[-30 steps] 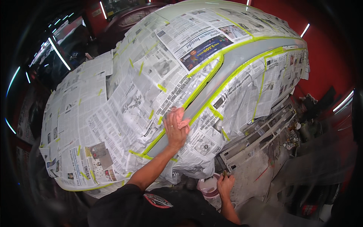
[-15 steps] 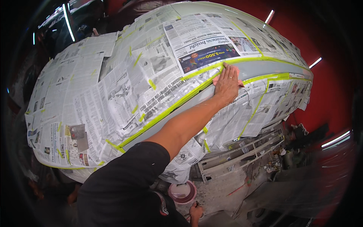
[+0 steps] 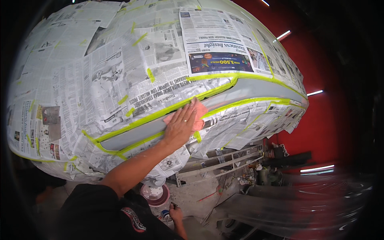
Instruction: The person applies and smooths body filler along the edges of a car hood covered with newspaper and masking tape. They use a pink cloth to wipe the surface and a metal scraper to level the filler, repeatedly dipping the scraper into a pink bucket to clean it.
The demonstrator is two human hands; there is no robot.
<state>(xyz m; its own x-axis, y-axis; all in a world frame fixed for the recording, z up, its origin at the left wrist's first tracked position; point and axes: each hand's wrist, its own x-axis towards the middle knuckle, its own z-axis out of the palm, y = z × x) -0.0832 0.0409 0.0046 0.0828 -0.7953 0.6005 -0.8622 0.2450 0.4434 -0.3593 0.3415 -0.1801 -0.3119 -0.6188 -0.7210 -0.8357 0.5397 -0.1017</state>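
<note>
My left hand (image 3: 181,127), a ring on one finger, presses a folded pink cloth (image 3: 199,116) onto a bare grey strip of car body panel (image 3: 248,90). Its fingers lie nearly flat over the cloth, which sticks out on both sides. Yellow-green masking tape (image 3: 138,117) edges the strip above and below. Newspaper sheets (image 3: 112,76) cover the surrounding bodywork. Down by my body, my right hand (image 3: 176,214) is closed around something small and dark, whose kind I cannot make out.
A pinkish round tub (image 3: 163,197) stands on the floor below the panel. Metal framing (image 3: 218,165) lies beyond it under the car's edge. Clear plastic sheeting (image 3: 296,208) spreads at the lower right, before a red wall (image 3: 294,148).
My left hand has slid the cloth along the grey strip, down and to the left. The view has shifted too. My right hand stays low and closed.
</note>
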